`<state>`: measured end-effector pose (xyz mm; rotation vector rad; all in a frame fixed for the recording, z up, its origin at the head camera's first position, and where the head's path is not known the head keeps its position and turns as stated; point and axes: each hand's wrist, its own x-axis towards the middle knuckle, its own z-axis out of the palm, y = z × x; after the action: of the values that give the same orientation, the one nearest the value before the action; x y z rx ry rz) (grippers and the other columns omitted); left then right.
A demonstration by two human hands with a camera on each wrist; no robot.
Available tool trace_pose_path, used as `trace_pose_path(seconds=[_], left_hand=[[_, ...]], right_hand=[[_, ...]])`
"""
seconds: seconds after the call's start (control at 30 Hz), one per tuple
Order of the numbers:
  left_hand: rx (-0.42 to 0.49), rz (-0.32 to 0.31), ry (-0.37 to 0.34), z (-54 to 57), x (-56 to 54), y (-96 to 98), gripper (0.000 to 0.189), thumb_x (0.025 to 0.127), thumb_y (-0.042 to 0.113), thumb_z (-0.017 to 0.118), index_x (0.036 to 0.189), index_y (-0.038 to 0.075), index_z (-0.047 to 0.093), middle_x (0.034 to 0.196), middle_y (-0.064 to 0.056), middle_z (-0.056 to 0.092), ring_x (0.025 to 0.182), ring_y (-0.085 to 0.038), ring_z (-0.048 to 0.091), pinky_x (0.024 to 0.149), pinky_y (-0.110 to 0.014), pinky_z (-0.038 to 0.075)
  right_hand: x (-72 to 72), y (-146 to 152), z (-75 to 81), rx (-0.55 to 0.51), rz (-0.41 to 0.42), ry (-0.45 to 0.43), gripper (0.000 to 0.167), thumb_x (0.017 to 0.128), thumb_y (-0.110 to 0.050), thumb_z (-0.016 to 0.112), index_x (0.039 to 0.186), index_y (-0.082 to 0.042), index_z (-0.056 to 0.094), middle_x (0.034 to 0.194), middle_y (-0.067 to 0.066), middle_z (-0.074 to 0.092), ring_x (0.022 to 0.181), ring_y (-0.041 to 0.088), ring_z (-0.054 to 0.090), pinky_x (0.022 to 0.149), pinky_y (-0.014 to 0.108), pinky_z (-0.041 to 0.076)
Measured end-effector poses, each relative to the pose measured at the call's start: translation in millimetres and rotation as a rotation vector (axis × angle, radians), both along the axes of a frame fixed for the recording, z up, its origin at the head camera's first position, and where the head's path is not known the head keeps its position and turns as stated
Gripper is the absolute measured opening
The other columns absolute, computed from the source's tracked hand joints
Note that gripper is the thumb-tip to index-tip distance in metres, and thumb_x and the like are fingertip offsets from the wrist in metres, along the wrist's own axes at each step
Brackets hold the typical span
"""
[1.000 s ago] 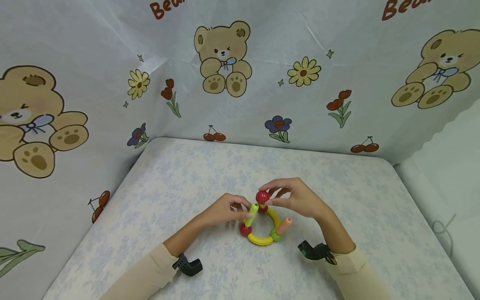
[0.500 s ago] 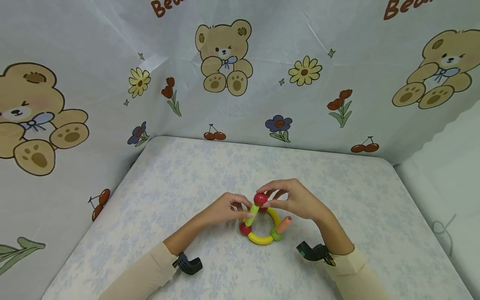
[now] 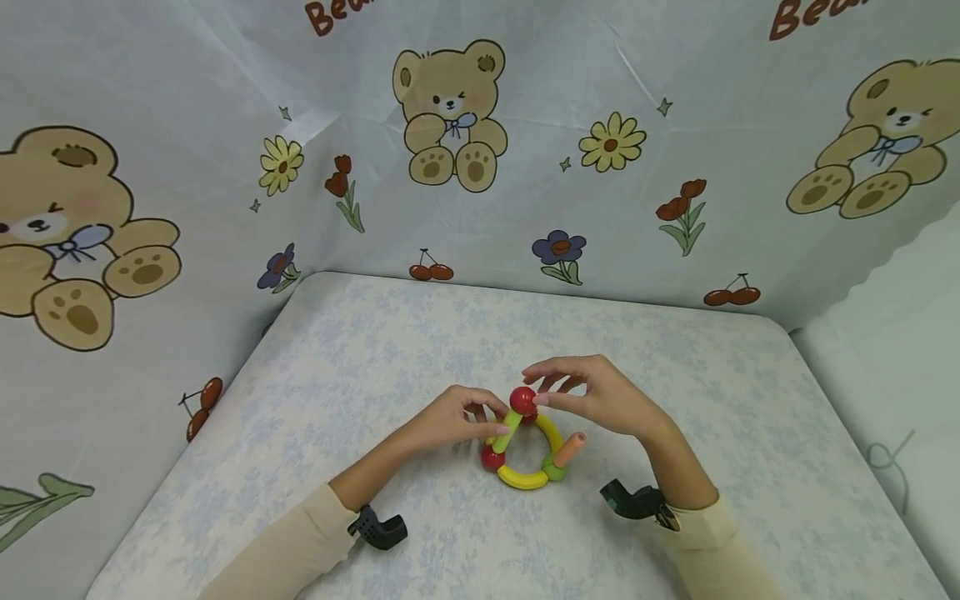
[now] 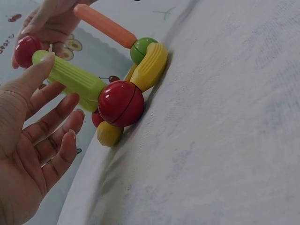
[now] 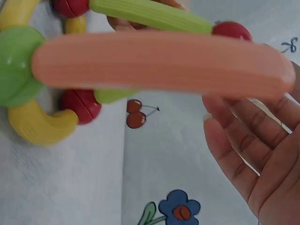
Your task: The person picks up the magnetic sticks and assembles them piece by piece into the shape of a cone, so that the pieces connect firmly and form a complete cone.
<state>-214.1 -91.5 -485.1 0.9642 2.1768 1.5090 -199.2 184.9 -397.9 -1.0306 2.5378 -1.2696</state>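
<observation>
A toy frame of magnetic sticks and balls stands on the table. Its base is a ring of curved yellow sticks joined by red balls and a green ball. My left hand pinches a light green stick that rises from the left red ball. At this stick's upper end sits another red ball. Beside that ball is my right hand, its fingers spread and relaxed; whether the thumb touches it I cannot tell. An orange stick leans up from the green ball. A second green stick is partly hidden.
The pale blue patterned table surrounds the toy. Behind it hangs a white cloth printed with bears and flowers. A thin cord lies at the right, beyond the table. Each wrist carries a small black camera.
The upper red ball moved left and down onto the green stick's top in my left hand. My right fingers have since loosened from the ball and drawn slightly right.
</observation>
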Motion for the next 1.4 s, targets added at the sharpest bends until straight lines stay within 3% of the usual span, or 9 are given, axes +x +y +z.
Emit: trace_pose_path(seconds=[0.13, 0.27, 0.47, 0.6, 0.77, 1.0, 1.2, 1.4], left_hand=[[-0.008, 0.034, 0.029, 1.4, -0.9, -0.8, 0.022, 0.091, 0.026, 0.079, 0.112, 0.019, 0.077, 0.102, 0.006, 0.073, 0.080, -0.016, 0.067, 0.066, -0.030, 0.055], [0.006, 0.109, 0.073, 2.4, -2.9, -3.0, 0.028, 0.092, 0.031, 0.078, 0.116, 0.018, 0.076, 0.105, 0.002, 0.073, 0.087, -0.015, 0.065, 0.070, -0.031, 0.054], [0.051, 0.186, 0.109, 8.2, -0.2, -2.4, 0.033, 0.091, 0.031, 0.079, 0.122, 0.022, 0.073, 0.111, 0.009, 0.069, 0.095, -0.014, 0.064, 0.073, -0.032, 0.055], [0.076, 0.183, 0.122, 12.3, 4.7, 0.7, 0.033, 0.091, 0.029, 0.079, 0.124, 0.025, 0.072, 0.117, 0.012, 0.068, 0.100, -0.016, 0.062, 0.077, -0.032, 0.055], [0.080, 0.177, 0.127, 13.6, 9.4, 7.0, 0.038, 0.092, 0.030, 0.078, 0.129, 0.028, 0.069, 0.123, 0.014, 0.065, 0.106, -0.024, 0.061, 0.083, -0.035, 0.053], [0.108, 0.158, 0.101, 9.6, 12.6, 14.2, 0.040, 0.093, 0.026, 0.077, 0.132, 0.028, 0.068, 0.130, 0.013, 0.064, 0.112, -0.034, 0.059, 0.086, -0.036, 0.052], [0.105, 0.165, 0.074, 7.7, 15.3, 17.2, 0.041, 0.092, 0.024, 0.079, 0.132, 0.024, 0.069, 0.126, 0.011, 0.067, 0.113, -0.032, 0.060, 0.087, -0.038, 0.053], [0.090, 0.163, 0.030, 8.0, 17.3, 18.1, 0.042, 0.091, 0.021, 0.080, 0.131, 0.018, 0.069, 0.124, 0.008, 0.067, 0.114, -0.033, 0.059, 0.089, -0.037, 0.054]], right_hand=[[0.2, 16, 2.8, 0.017, -0.078, 0.003, 0.027, 0.099, -0.020, 0.069, 0.126, -0.019, 0.071, 0.119, -0.003, 0.072, 0.104, 0.013, 0.066, 0.088, 0.039, 0.056], [2.3, 34, -1.0, 0.047, -0.120, -0.018, 0.025, 0.102, -0.022, 0.065, 0.126, -0.018, 0.071, 0.119, -0.003, 0.073, 0.105, 0.014, 0.067, 0.087, 0.036, 0.056], [11.8, 58, -17.1, 0.103, -0.036, -0.140, 0.031, 0.096, -0.020, 0.072, 0.127, -0.019, 0.070, 0.121, 0.002, 0.072, 0.101, 0.019, 0.067, 0.086, 0.032, 0.057], [20.3, 63, -28.5, 0.089, 0.017, -0.199, 0.036, 0.092, -0.020, 0.078, 0.127, -0.019, 0.071, 0.119, 0.003, 0.072, 0.101, 0.024, 0.067, 0.086, 0.034, 0.057], [27.7, 57, -35.6, 0.044, -0.003, -0.181, 0.031, 0.091, -0.025, 0.079, 0.121, -0.017, 0.074, 0.114, 0.000, 0.074, 0.099, 0.018, 0.067, 0.084, 0.034, 0.057], [30.7, 45, -38.3, -0.016, 0.043, -0.142, 0.029, 0.090, -0.021, 0.080, 0.116, -0.009, 0.076, 0.113, 0.002, 0.075, 0.098, 0.015, 0.068, 0.080, 0.036, 0.059], [29.4, 35, -39.4, -0.024, 0.039, -0.087, 0.023, 0.090, -0.021, 0.079, 0.112, -0.016, 0.078, 0.107, 0.003, 0.076, 0.091, 0.014, 0.068, 0.077, 0.031, 0.058], [26.7, 24, -39.9, -0.018, 0.051, -0.045, 0.019, 0.091, -0.021, 0.078, 0.110, -0.021, 0.078, 0.100, -0.007, 0.076, 0.085, 0.013, 0.067, 0.073, 0.030, 0.056]])
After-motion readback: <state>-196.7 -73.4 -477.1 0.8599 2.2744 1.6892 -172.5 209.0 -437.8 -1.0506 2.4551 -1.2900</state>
